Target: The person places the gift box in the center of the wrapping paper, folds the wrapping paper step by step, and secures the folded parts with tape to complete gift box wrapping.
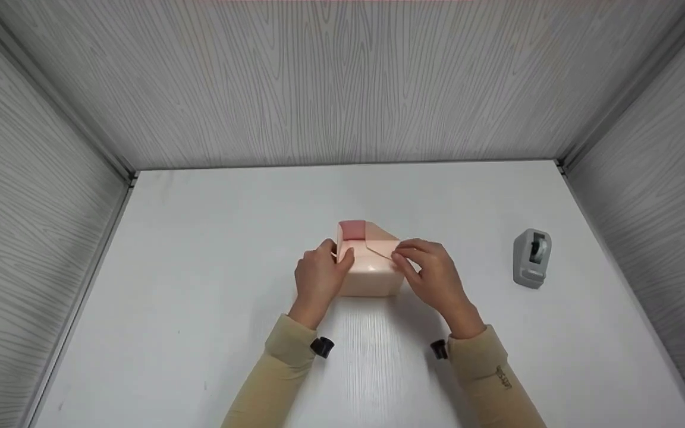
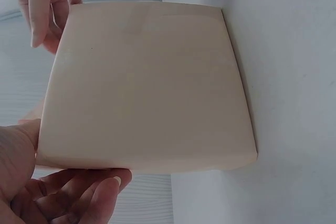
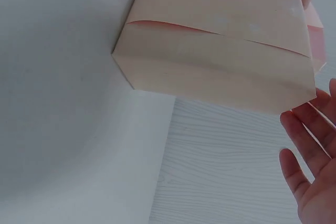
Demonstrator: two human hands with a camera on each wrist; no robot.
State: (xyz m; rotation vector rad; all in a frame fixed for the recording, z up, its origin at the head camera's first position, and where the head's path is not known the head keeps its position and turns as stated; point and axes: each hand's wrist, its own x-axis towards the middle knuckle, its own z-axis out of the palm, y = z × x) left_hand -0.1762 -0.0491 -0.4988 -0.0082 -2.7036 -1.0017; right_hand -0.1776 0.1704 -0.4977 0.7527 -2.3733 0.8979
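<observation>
A peach paper-covered box (image 1: 372,286) stands at the middle of the table, its broad plain side filling much of the left wrist view. On top, a peach paper flap (image 1: 383,246) slants to the right, beside a darker pink patch (image 1: 352,230). My left hand (image 1: 319,276) grips the box's left side, thumb over the near top edge. With thumb and forefinger, my right hand (image 1: 434,276) pinches the flap's edge at the right corner. The right wrist view shows a long paper seam (image 3: 220,35) across one side, and the right fingers (image 3: 307,129) right at the box's corner.
A grey tape dispenser (image 1: 531,258) stands on the right part of the white table (image 1: 211,238). Grey wood-patterned panels (image 1: 342,83) enclose the table at the back, left and right.
</observation>
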